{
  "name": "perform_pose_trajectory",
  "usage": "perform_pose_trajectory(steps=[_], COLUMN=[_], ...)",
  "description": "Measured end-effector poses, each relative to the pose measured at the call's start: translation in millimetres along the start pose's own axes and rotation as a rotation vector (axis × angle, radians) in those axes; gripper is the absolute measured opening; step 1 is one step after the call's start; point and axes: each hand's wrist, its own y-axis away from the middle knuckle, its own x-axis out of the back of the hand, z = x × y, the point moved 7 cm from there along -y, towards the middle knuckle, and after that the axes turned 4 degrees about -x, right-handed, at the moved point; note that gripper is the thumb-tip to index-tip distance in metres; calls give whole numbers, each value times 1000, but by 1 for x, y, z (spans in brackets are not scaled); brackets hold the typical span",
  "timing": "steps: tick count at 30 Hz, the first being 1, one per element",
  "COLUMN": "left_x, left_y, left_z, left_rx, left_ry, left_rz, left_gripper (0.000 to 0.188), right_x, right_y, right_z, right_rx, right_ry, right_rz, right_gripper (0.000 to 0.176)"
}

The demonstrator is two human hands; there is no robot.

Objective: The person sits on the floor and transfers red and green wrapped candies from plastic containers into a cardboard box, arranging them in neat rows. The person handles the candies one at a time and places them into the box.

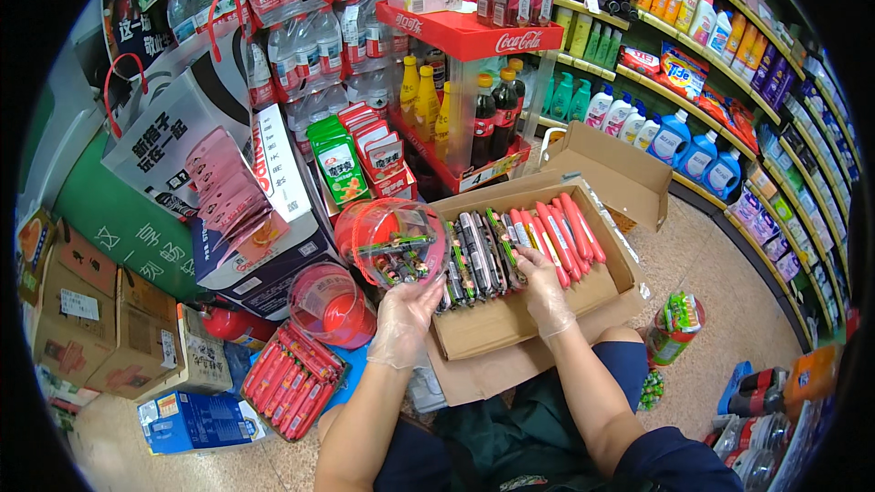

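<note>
An open cardboard box [472, 338] lies before me, holding a row of dark-wrapped snack sticks [478, 253] and, to their right, red-wrapped sausages [564, 236]. My left hand [410, 314], in a clear plastic glove, grips the rim of a tilted clear plastic tub [362, 232] with several dark-wrapped sticks inside. My right hand [543, 290], also gloved, is at the right end of the dark row, its fingers on a dark-wrapped stick beside the sausages. A second clear tub with a red base [342, 314] stands left of my left hand, next to a tray of red-wrapped sticks [290, 383].
A red drink stand [472, 44] with bottles rises behind the box. Shelves of detergents [683, 140] curve along the right. A filled tub [673, 331] stands on the floor at right. Cartons [82, 314], a fire extinguisher [239, 324] and a blue box [195, 421] are at left.
</note>
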Motion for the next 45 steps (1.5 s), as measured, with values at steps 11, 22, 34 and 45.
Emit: perform_pose_trajectory(steps=[11, 22, 34, 45], left_x=[-2, -3, 4, 22], left_y=[6, 4, 17, 4], left_z=[1, -5, -35, -54], left_rx=[-8, 1, 226, 227], left_ry=[-12, -39, -9, -202], left_rz=[19, -9, 138, 16], left_gripper=[19, 38, 37, 38], right_x=[-34, -231, -229, -93], right_y=[15, 28, 42, 70], right_z=[-33, -52, -43, -65], right_rx=[471, 823, 735, 315], right_ry=[783, 1386, 1511, 754], right_rz=[92, -387, -468, -712], right_gripper=[28, 21, 23, 33])
